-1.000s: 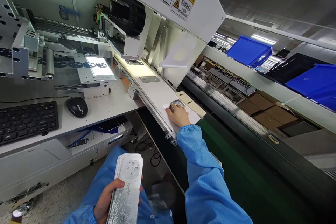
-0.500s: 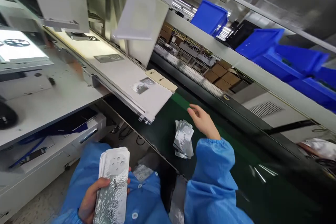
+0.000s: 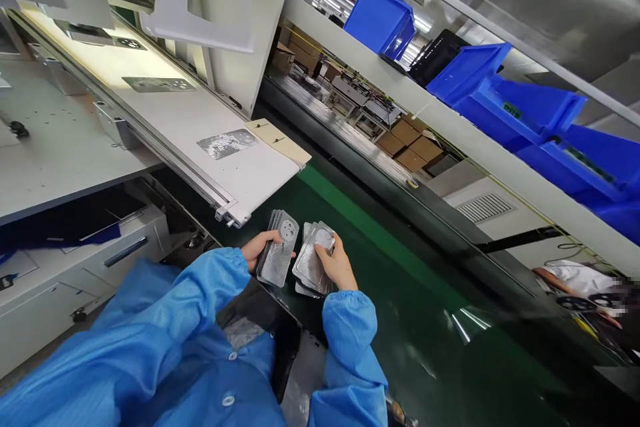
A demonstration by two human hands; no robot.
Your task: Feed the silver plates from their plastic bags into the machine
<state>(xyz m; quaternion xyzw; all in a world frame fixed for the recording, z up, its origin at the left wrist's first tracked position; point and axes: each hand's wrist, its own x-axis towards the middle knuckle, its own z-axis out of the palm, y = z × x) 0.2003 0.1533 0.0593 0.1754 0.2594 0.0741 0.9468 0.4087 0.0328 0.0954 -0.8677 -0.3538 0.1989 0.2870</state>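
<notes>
My left hand (image 3: pixel 257 247) is closed on a fanned stack of phone back panels (image 3: pixel 279 259), silvery with a round cluster of camera holes at the upper end. Just to its right, a second stack of phone back panels (image 3: pixel 309 264) is at the green belt (image 3: pixel 395 280). My right hand (image 3: pixel 340 264) grips that stack, thumb on its face and fingers behind its right edge. The two stacks stand close together, tilted alike. Whether the right stack still rests on the belt, I cannot tell.
A white conveyor (image 3: pixel 180 120) ends left of the stacks, with a patterned panel (image 3: pixel 227 144) near its end and another panel (image 3: pixel 157 85) farther up. Blue bins (image 3: pixel 377 20) stand on the shelf at upper right. A white drawer cabinet (image 3: pixel 105 280) is at left.
My left hand has carried its stack up and right, over to the belt beside the other stack. My right hand has come down and taken hold of that other stack. The view has shifted.
</notes>
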